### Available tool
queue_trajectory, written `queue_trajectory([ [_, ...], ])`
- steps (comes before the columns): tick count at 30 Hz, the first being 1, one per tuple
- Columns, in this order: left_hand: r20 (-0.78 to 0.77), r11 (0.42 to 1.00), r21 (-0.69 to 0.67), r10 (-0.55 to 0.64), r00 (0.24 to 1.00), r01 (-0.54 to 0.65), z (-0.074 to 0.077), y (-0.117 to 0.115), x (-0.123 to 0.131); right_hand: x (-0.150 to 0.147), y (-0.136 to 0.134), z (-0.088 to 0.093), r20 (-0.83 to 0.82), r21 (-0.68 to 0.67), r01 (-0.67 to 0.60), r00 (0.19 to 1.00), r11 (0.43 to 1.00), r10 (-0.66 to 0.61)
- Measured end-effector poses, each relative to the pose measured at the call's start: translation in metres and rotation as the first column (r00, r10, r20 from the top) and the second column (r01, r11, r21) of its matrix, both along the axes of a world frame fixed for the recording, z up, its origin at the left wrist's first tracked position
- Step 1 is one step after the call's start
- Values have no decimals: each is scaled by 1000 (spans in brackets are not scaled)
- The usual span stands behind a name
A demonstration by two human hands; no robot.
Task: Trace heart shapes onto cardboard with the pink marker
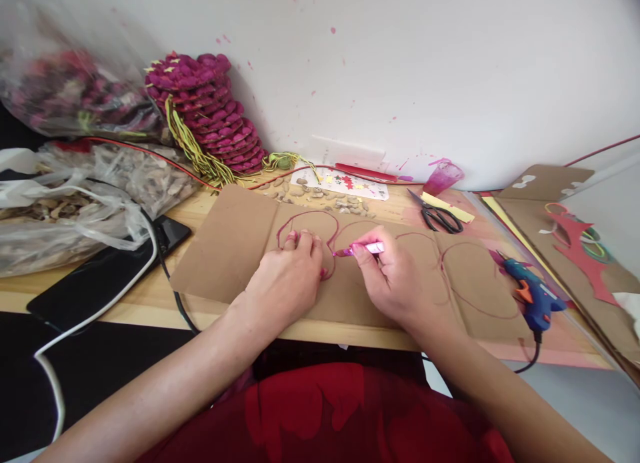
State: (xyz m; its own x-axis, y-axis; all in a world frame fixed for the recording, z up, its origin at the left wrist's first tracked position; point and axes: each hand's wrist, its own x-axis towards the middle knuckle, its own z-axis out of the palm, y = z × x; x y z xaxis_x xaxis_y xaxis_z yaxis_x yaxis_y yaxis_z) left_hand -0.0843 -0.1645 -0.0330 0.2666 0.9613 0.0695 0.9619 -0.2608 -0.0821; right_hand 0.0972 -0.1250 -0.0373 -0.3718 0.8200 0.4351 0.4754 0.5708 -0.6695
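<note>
A long brown cardboard sheet [225,243] lies across the table, with several looping heart-like outlines drawn on it in dark red. My left hand [295,269] presses down on the sheet over the leftmost outline, its fingers bent and slightly apart, with pink stains at the fingertips. What lies under the palm is hidden. In my right hand [393,276] is a white-barrelled marker [374,247], pinched between thumb and fingers. Its dark tip points left and meets the edge of the same outline, close by my left fingers.
A blue glue gun [537,299] rests on the sheet's right end. Black-handled scissors [435,213], a pink-stained cup [444,175] and scattered shells [320,195] lie behind. A stacked magenta craft [215,116], plastic bags [65,223] and a black phone [100,276] stand left.
</note>
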Motion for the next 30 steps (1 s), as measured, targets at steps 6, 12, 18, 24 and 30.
queue_trajectory([
  [6,2,1000,10,-1,1000,1,0,-1,-1,11,-27,-2,14,-11,14,1000,1000,-14],
  [12,11,1000,-9,5,1000,-5,2,-1,-1,6,-16,2,12,-52,35,999,998,-35],
  [18,9,1000,-4,2,1000,-2,1,0,0,-7,6,4,-4,-11,44,999,999,-44],
  [24,2,1000,-4,4,1000,-4,2,1,0,-18,21,5,-14,24,-13,1000,1000,14],
  [30,-4,998,-63,2,1000,-2,8,2,-1,-12,16,0,-36,7,-21,999,1000,21],
])
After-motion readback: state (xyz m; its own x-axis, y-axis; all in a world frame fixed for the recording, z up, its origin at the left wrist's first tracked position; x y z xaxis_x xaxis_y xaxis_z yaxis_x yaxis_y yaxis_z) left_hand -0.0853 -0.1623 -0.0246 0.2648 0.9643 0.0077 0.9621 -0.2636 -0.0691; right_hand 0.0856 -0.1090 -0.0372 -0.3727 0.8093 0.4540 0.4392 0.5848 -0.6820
